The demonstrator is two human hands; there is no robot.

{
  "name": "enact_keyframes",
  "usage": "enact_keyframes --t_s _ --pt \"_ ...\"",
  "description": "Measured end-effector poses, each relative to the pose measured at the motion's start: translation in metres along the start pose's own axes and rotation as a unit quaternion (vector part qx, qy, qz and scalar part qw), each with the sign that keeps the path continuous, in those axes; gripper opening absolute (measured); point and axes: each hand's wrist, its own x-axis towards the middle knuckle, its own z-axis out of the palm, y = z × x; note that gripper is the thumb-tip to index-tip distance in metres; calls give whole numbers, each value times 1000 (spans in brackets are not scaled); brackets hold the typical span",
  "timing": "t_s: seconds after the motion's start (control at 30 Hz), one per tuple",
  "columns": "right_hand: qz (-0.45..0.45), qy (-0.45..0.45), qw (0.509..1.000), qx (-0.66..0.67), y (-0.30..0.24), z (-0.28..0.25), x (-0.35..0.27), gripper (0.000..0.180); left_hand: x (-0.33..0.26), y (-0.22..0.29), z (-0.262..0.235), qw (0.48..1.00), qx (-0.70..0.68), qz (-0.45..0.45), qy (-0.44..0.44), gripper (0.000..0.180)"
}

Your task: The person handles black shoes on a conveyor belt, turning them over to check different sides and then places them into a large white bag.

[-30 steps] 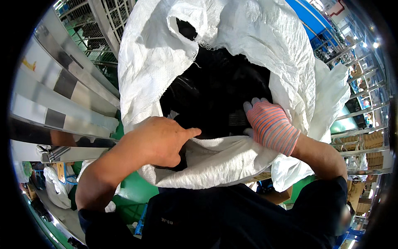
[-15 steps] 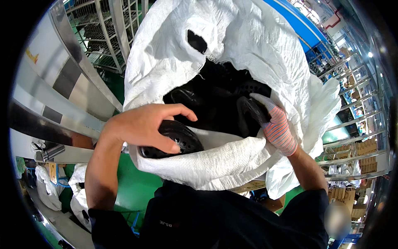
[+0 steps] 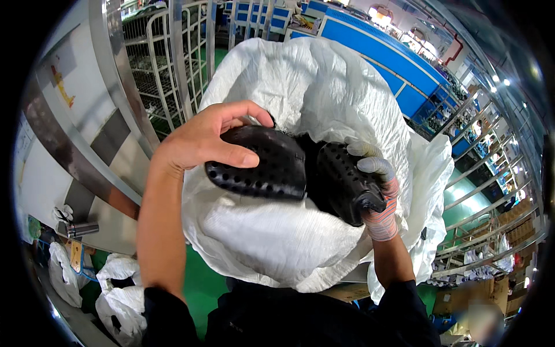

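My bare left hand (image 3: 199,139) grips a black clog (image 3: 272,165) dotted with round holes, the thumb on its upper face and the fingers curled over the far side. Opposite it, my right hand (image 3: 381,188), in a grey and orange striped glove, is closed on a second black clog (image 3: 341,176) with similar holes. The two clogs are apart, above the mouth of a large white woven sack (image 3: 272,243). Between them shows the sack's dark inside; its contents are mostly hidden behind the clogs.
Metal posts and a wire rack cart (image 3: 165,72) stand at the left, beside a white and grey panel. A blue machine or bench (image 3: 376,52) lies beyond the sack. Metal rails (image 3: 491,225) run along the right. White sacks (image 3: 121,295) rest at lower left.
Both clogs have come up out of the sack's mouth, and more of their holed surfaces shows. The view has shifted, with more of the blue bench visible.
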Motion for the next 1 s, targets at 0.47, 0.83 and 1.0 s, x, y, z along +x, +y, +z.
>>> enact_keyframes --t_s 0.47,0.83,1.0 --pt "154 -46 978 131 3 21 -21 25 17 -50 96 830 -511 27 222 56" --pt "350 -52 907 229 49 4 -53 31 -7 -97 123 873 -459 -4 168 64" --pt "382 -3 829 407 75 -6 -69 34 -19 -117 129 848 -510 -53 136 62"
